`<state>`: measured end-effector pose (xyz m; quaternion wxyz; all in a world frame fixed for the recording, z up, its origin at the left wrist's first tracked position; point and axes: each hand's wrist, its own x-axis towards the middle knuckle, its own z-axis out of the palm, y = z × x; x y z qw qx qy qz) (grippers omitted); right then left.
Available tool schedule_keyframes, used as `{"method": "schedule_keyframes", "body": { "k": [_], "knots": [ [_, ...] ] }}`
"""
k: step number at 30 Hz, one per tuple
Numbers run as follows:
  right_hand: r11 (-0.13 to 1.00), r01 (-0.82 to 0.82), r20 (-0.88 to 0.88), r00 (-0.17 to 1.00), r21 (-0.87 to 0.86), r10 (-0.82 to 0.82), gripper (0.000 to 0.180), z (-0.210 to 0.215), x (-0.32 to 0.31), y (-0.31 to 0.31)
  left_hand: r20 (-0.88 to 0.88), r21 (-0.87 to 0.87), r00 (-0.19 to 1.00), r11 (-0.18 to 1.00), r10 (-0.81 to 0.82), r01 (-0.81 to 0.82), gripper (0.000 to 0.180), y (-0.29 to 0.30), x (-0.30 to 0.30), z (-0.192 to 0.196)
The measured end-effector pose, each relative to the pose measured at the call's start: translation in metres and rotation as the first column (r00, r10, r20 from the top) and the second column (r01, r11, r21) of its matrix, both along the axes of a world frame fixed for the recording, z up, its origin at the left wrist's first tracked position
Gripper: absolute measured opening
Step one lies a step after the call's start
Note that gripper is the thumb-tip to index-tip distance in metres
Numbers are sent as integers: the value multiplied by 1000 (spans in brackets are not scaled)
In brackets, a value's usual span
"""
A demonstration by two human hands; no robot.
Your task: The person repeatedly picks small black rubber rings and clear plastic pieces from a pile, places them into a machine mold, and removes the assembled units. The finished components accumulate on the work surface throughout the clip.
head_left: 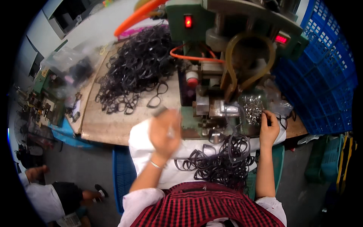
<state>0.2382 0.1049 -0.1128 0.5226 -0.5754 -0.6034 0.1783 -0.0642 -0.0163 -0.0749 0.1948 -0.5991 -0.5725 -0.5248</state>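
My left hand (166,132) is raised in front of the machine's left side, smeared by motion. A dark sliver shows at its fingertips, too blurred to name. My right hand (269,130) has thumb and forefinger drawn together at the right edge of a heap of small shiny metal parts (252,108); whatever they pinch is hidden. Between the hands, an eyeglass frame (237,120) is at the machine's metal fixture (223,108). Below it, many dark eyeglass frames (223,162) lie piled on a white cloth (140,142) over my lap.
A large heap of black eyeglass frames (140,64) covers the wooden table (109,126) on the left. The green machine (177,19) has an orange hose (138,17) and red lights. A blue crate (317,68) stands right. Another person (49,200) is at lower left.
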Motion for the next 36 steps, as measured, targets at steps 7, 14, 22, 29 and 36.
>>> {"method": "schedule_keyframes", "body": {
  "k": [7, 14, 22, 29, 36],
  "knots": [
    [986, -166, -41, 985, 24, 166, 14, 16, -23, 8, -431, -526, 855, 690, 289, -498, 15, 75, -116, -52],
    [993, -35, 169, 985, 110, 16, 12, 12, 2, -13, -502, -609, 827, 574, 255, -547, 12, 83, -126, -81],
    [983, -148, -191, 973, -104, 127, 14, 30, 27, -51, 276, -513, 944, 858, 179, -13, 31, 28, -113, -34],
    [825, -557, -275, 811, -91, 517, 20, 103, -76, 0, 924, -96, 360, 832, -130, 546, 24, 52, -70, -37],
    [784, -617, -482, 708, -66, 516, 33, 98, -91, -5, 558, 332, 657, 862, -506, 382, 19, 42, -11, 40]
  ]
}}
